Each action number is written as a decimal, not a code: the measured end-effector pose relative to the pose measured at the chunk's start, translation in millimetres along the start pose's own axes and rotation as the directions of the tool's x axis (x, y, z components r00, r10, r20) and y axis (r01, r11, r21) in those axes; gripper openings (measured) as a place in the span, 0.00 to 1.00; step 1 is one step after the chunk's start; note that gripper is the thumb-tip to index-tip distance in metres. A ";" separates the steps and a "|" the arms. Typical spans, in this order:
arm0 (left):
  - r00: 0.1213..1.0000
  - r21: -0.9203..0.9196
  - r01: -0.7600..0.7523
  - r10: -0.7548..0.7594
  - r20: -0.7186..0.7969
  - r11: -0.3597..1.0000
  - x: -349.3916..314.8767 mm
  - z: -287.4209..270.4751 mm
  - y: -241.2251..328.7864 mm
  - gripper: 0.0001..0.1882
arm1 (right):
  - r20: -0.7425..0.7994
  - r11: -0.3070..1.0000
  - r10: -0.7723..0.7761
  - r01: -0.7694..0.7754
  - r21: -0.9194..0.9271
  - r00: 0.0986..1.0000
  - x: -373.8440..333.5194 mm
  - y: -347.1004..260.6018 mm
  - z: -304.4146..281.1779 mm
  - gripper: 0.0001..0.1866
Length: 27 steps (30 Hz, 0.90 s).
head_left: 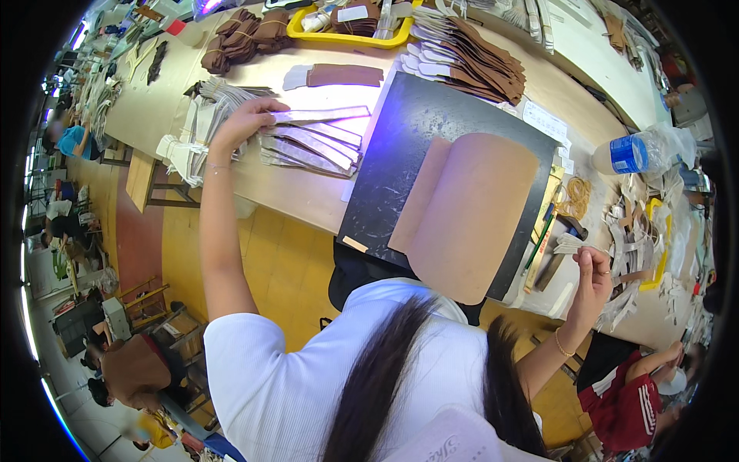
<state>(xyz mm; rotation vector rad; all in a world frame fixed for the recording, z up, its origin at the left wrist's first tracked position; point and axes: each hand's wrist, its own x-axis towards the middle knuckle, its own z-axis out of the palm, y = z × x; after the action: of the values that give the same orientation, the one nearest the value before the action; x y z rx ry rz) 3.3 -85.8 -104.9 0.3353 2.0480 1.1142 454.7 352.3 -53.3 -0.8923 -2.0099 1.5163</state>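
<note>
My left hand (245, 125) reaches out to the left, its fingers and thumb closed on the end of a pale, light-topped strip (323, 115). That strip lies over a fanned pile of similar strips (312, 146) with dark edges. Beside my left wrist is a thick bundle of pale strips (192, 138). My right hand (591, 281) is at the right, thumb and fingers pressed together; what they hold, if anything, is too small to make out. Close to its fingertips are white bristle-like ends (568, 244). In front of me a bent brown sheet (477, 208) rests on a black board (454, 104).
Brown strips (477, 61) and a yellow tray (346, 40) stand at the back. Rubber bands (573, 196), a green pencil-like stick (539, 241) and a clear plastic jar (622, 155) with a blue label are at the right. Other people work nearby, one in a red garment (623, 400).
</note>
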 end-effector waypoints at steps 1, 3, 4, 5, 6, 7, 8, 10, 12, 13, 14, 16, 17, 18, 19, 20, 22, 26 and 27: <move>1.000 -0.004 0.014 -0.014 -0.012 1.000 -1.8 1.3 6.1 0.16 | -0.002 1.000 -0.002 0.002 -0.007 1.000 -0.8 0.8 -1.3 0.07; 0.995 0.259 -0.043 0.064 -0.073 0.965 -2.0 6.9 13.3 0.16 | -0.010 1.000 0.005 -0.005 0.011 1.000 -0.5 2.7 2.3 0.07; 0.982 0.375 -0.127 0.169 -0.081 0.918 4.6 9.9 10.0 0.15 | -0.013 1.000 0.008 -0.007 0.020 1.000 -0.2 2.6 4.2 0.07; 0.959 0.489 -0.199 0.271 -0.080 0.850 9.5 9.7 6.5 0.15 | 0.002 1.000 0.006 -0.006 0.014 1.000 0.9 1.7 6.6 0.07; 0.945 0.587 -0.236 0.323 -0.046 0.775 15.5 8.7 4.6 0.15 | 0.016 1.000 0.004 -0.005 0.008 1.000 1.9 0.5 8.9 0.07; 0.945 0.610 -0.207 0.317 -0.076 0.765 16.1 9.6 -0.6 0.14 | 0.031 1.000 0.002 -0.003 0.002 1.000 2.8 -0.8 10.7 0.07; 0.944 0.631 -0.184 0.314 -0.100 0.754 18.4 18.2 2.0 0.14 | 0.030 1.000 -0.008 0.008 0.001 1.000 2.7 -2.3 11.5 0.07; 0.943 0.702 -0.158 0.317 -0.101 0.694 22.6 22.6 -4.0 0.14 | 0.029 1.000 -0.029 0.029 -0.002 0.999 2.6 -4.7 12.4 0.07; 0.920 0.829 -0.127 0.376 -0.107 0.545 16.7 32.2 2.9 0.13 | -0.008 0.999 -0.032 0.032 -0.007 0.999 2.0 -0.9 8.5 0.06; 0.908 0.880 -0.106 0.405 -0.104 0.463 12.3 38.6 5.6 0.13 | -0.026 0.999 -0.033 0.032 -0.009 0.999 1.4 1.1 6.1 0.06; 0.881 0.916 -0.064 0.453 -0.135 0.397 8.0 44.7 8.3 0.11 | -0.033 0.999 -0.027 0.026 -0.027 0.999 1.1 1.9 4.7 0.06; 0.875 0.914 0.008 0.440 -0.203 0.405 9.1 45.6 22.9 0.11 | -0.052 0.998 -0.011 0.008 -0.064 0.999 -0.6 3.7 2.4 0.06; 0.869 0.913 0.041 0.436 -0.232 0.405 10.8 46.0 29.9 0.11 | -0.055 0.996 -0.021 0.016 -0.091 0.998 -0.8 7.2 0.8 0.06; 0.837 0.889 0.054 0.464 -0.289 0.455 19.8 40.5 25.8 0.12 | -0.061 0.992 -0.030 0.022 -0.120 0.998 -0.8 11.0 -1.4 0.06; 0.803 0.862 0.061 0.488 -0.342 0.503 34.3 25.5 14.0 0.14 | -0.071 0.988 -0.037 0.026 -0.149 0.997 -0.5 13.1 -2.6 0.06; 0.771 0.833 0.047 0.511 -0.381 0.551 49.3 15.0 4.7 0.15 | -0.076 0.953 -0.082 0.056 -0.297 0.994 0.6 11.5 -2.3 0.06; 0.741 0.791 -0.060 0.558 -0.373 0.608 66.7 11.3 -7.9 0.19 | -0.110 0.866 -0.144 0.072 -0.495 0.983 0.7 4.8 -3.4 0.06; 0.834 0.789 -0.062 0.466 -0.295 0.611 75.1 0.1 -25.7 0.18 | -0.164 0.753 -0.199 0.044 -0.657 0.966 5.6 27.8 -33.5 0.06; 0.838 0.783 -0.054 0.455 -0.301 0.619 77.8 3.2 -22.6 0.15 | -0.174 0.715 -0.199 0.022 -0.699 0.964 4.4 31.3 -40.8 0.06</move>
<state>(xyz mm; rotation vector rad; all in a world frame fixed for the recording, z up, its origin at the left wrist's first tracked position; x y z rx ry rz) -43.8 -54.5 -163.0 0.8783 2.9483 0.4250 487.1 387.9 -71.9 -1.1291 -2.4135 0.5040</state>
